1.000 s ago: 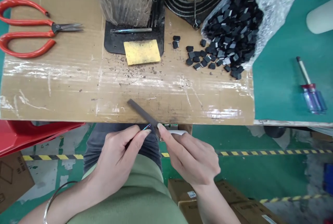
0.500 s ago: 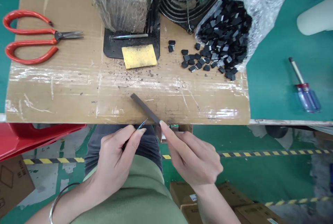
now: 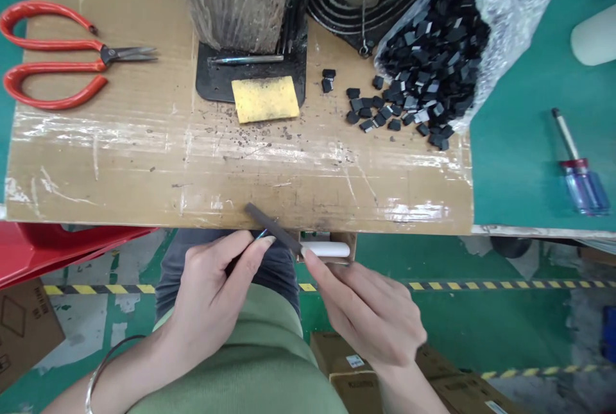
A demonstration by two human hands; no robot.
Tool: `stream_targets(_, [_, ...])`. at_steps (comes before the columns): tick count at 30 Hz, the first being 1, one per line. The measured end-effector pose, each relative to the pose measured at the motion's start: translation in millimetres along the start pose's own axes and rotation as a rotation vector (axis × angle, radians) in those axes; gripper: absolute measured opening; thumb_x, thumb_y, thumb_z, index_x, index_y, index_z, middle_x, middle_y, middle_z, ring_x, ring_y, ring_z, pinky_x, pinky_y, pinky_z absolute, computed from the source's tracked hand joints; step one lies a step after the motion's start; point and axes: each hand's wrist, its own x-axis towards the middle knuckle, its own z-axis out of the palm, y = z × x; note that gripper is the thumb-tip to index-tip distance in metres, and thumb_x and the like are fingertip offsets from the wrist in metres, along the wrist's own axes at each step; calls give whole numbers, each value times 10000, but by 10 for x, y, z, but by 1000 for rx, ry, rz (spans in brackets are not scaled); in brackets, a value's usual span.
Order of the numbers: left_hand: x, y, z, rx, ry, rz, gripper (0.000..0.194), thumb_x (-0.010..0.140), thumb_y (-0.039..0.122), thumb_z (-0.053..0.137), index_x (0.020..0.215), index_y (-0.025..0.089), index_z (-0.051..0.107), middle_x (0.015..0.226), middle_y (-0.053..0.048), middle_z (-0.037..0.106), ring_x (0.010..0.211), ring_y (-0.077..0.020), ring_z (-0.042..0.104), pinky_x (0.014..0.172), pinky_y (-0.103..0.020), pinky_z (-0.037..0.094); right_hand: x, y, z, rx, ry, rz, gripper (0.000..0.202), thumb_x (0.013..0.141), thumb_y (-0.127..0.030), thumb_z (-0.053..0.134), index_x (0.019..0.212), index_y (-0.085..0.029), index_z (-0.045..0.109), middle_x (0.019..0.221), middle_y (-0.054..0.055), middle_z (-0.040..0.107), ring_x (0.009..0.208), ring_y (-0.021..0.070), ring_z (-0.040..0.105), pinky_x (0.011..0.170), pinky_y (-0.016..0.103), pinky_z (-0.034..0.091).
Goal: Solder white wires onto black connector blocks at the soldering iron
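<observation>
My right hand [image 3: 373, 314] is closed around the near end of a flat dark file [image 3: 273, 228], index finger laid along it. The file points away to the left, its far end over the table's front edge. In my left hand [image 3: 219, 298], a slim bluish metal rod with a pointed end [image 3: 261, 233] is pinched between thumb and index finger. The file lies across the rod's tip, mostly hiding it; whether they touch I cannot tell. Most of the rod is hidden inside the left hand.
Cardboard [image 3: 125, 163] covers the green table. On it are red-handled scissors [image 3: 58, 54], a yellow sponge [image 3: 265, 99], a metal rod [image 3: 248, 60] on a black stand, and black connectors [image 3: 436, 54] spilling from a plastic bag. A screwdriver [image 3: 580, 170] lies right; a white rounded object [image 3: 327, 249] shows below the edge.
The file has come toward me and now crosses over the rod's tip. My right hand has shifted slightly right and nearer. The left hand keeps its pinch. The view has shifted a little.
</observation>
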Motion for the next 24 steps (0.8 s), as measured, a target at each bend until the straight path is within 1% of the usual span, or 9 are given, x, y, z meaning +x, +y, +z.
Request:
stream_targets(3, [4, 17, -16, -101, -40, -92, 446, 1032, 262, 494, 654, 206, 263, 645, 51, 187, 575, -95, 196, 482, -251, 190, -11, 2, 26, -3, 17, 11, 667, 922, 52, 625, 1538, -194, 556, 673, -15, 668, 554, 95, 524, 591, 245, 397])
stream_targets(7, [9, 23, -6, -114, -4, -104, 441, 1016, 270, 513, 647, 206, 279, 647, 48, 195, 583, -97, 192, 486, -267, 167, 80, 6, 127, -22, 74, -6, 653, 953, -2, 611, 1564, -213, 520, 641, -35, 652, 544, 94, 531, 604, 242, 411])
stream_targets(9, [12, 22, 3, -137, -7, -132, 438, 1011, 279, 514, 645, 208, 283, 645, 47, 196, 582, -99, 194, 489, -270, 167, 52, 6, 103, -20, 56, -9, 666, 953, 8, 600, 1572, -220, 508, 651, -30, 662, 550, 93, 533, 602, 241, 408])
stream_targets(12, [18, 22, 1, -203, -44, -187, 449, 1016, 325, 506, 636, 208, 298, 644, 45, 201, 585, -102, 203, 498, -268, 184, -51, 9, 25, -1, 17, 16, 687, 941, 31, 604, 1573, -223, 508, 666, -17, 671, 544, 97, 515, 592, 246, 401])
stream_targets(15, [19, 19, -13, -225, -55, -206, 461, 1018, 340, 506, 622, 204, 313, 640, 45, 214, 589, -102, 214, 508, -265, 198, -50, 21, 46, -11, 40, 21, 692, 936, 26, 628, 1567, -237, 517, 654, -26, 663, 541, 95, 512, 601, 243, 402])
stream_targets(17, [14, 14, -16, -179, -35, -178, 457, 1021, 315, 507, 629, 203, 303, 646, 46, 208, 590, -101, 212, 509, -264, 199, 6, 30, 104, -20, 80, 3, 653, 941, 18, 626, 1543, -223, 550, 650, -31, 661, 550, 94, 532, 617, 239, 415])
stream_targets(19, [8, 5, -9, -84, 1, -104, 451, 1026, 270, 512, 645, 203, 280, 649, 49, 195, 587, -100, 206, 506, -260, 199, 39, 34, 132, -20, 93, -6, 602, 947, 17, 612, 1509, -196, 588, 649, -29, 659, 553, 95, 538, 615, 245, 414])
stream_targets(21, [2, -9, 4, 49, 43, 8, 445, 1021, 206, 527, 661, 202, 265, 642, 57, 191, 572, -97, 200, 502, -258, 198, 14, 27, 103, -16, 67, -6, 592, 942, 32, 605, 1492, -185, 606, 654, -24, 662, 553, 94, 530, 601, 252, 399])
stream_targets(24, [-7, -44, 23, 262, 108, 200, 423, 999, 122, 559, 687, 202, 285, 627, 71, 222, 543, -91, 220, 515, -259, 215, -57, 9, 29, -8, 17, 6, 642, 918, 59, 620, 1507, -194, 592, 677, -16, 679, 553, 95, 514, 594, 253, 392])
